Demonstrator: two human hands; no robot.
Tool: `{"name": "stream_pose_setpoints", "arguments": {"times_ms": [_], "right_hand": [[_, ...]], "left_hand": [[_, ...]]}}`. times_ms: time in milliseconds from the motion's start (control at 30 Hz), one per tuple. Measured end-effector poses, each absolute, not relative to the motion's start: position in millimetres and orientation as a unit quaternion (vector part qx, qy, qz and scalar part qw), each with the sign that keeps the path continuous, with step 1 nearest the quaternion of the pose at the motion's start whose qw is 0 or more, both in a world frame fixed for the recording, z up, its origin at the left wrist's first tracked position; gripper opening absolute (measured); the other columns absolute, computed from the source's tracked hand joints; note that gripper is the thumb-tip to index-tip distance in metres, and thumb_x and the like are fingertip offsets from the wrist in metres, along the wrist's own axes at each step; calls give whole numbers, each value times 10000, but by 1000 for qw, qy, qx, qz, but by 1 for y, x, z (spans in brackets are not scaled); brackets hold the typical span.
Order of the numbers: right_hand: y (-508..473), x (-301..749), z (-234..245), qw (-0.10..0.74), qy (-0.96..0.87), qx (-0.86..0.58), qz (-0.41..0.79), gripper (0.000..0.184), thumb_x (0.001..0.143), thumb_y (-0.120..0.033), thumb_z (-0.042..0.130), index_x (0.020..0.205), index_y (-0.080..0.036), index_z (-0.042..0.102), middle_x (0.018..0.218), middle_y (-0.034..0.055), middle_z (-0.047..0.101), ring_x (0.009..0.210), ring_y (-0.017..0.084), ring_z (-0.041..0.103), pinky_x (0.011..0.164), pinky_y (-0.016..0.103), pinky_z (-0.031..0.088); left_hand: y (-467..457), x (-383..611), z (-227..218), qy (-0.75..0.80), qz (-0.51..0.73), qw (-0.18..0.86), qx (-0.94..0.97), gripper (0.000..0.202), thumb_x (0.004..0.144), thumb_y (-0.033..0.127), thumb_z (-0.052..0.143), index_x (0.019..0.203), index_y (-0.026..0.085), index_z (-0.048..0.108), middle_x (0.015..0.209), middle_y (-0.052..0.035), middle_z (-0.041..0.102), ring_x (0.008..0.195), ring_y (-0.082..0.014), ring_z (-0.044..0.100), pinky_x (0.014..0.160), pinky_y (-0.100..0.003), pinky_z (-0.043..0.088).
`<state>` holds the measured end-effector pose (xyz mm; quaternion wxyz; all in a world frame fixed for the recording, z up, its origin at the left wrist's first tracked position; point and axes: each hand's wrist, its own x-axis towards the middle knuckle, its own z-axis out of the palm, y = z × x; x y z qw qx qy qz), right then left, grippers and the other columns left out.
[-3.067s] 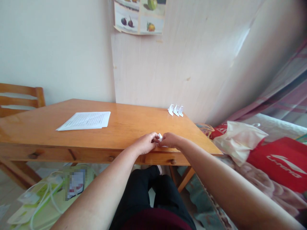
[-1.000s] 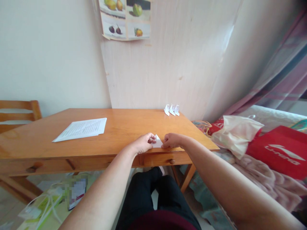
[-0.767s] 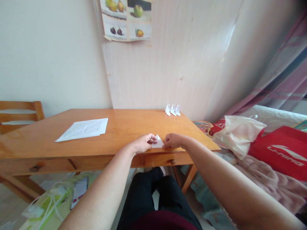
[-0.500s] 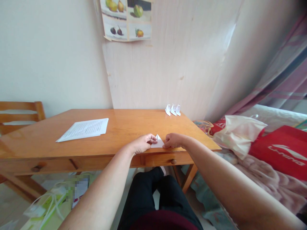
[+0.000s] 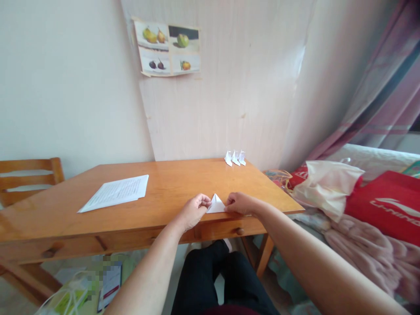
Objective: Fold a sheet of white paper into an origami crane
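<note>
A small white sheet of paper folded into a triangle (image 5: 216, 204) lies near the front edge of the wooden table (image 5: 177, 179), its point facing away from me. My left hand (image 5: 196, 209) pinches its left side between thumb and fingers. At the right corner, my right hand (image 5: 239, 203) has its fingers curled closed on the paper's edge. Three small folded white paper figures (image 5: 235, 158) stand in a row at the table's back right.
A stack of printed sheets (image 5: 116, 191) rests on the table's left half. Drawers with round knobs (image 5: 240, 231) run under the front edge. Right of the table are a red bag (image 5: 390, 205), a white plastic bag (image 5: 328, 186) and a pink blanket (image 5: 364, 245). A wooden chair (image 5: 31, 175) stands at left.
My view has tilted up a little, so the table sits lower in the picture. My left hand's fingers have drawn back slightly to the triangle's left edge, uncovering more of it.
</note>
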<state>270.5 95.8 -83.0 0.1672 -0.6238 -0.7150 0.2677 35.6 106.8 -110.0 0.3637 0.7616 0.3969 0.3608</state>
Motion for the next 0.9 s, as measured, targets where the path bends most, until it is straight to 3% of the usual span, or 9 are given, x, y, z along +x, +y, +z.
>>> {"name": "stream_pose_setpoints", "arguments": {"times_ms": [133,267,367,533,700,800,900], "right_hand": [[89,273,-88,227,-701,-620,271,215,799,-263,646,975,-141,672,737,-10,626,602,110,509,536,219,342],[88,269,-96,265,-708,-601,259,379,740,-317,737,1077,-161,657,807,-4,635,663,125,535,579,226,356],[90,263,-103,282,-719,-585,249,328,665,-296,788,957,-187,684,740,-26,610,663,133,523,595,237,339],[90,253,-108,342,-710,-560,254,87,668,-188,694,713,-189,620,635,-50,549,617,117,468,577,240,299],[84,243,-106,444,-658,-538,282,95,752,-254,597,728,-205,519,620,-64,483,573,107,427,543,233,308],[79,234,-105,488,-631,-522,301,119,768,-284,582,733,-211,495,626,-57,507,565,110,443,553,238,343],[74,224,-102,517,-619,-498,319,139,791,-317,590,757,-208,511,674,-32,562,617,127,503,590,249,390]], "left_hand": [[106,37,-112,381,360,357,773,191,807,187,596,994,176,633,1061,-83,704,1019,-221,662,948,-360,499],[106,37,-117,365,355,359,783,251,790,129,599,1032,189,625,1078,-73,718,1037,-213,674,929,-343,514],[108,37,-120,354,359,356,787,275,787,94,578,1036,200,625,1056,-56,731,1025,-199,686,914,-328,523],[110,37,-122,358,401,321,780,223,815,120,570,1020,196,618,1048,-59,724,1013,-197,684,925,-348,521],[100,41,-124,388,481,242,748,432,830,208,641,1249,200,533,1295,-117,612,1193,-251,591,1037,-450,450],[90,50,-125,378,500,193,755,496,832,240,682,1301,203,526,1263,-121,632,1186,-262,597,1029,-458,460],[84,62,-124,363,491,223,759,580,828,284,727,1358,208,503,1268,-123,650,1151,-259,621,993,-438,487]]}}
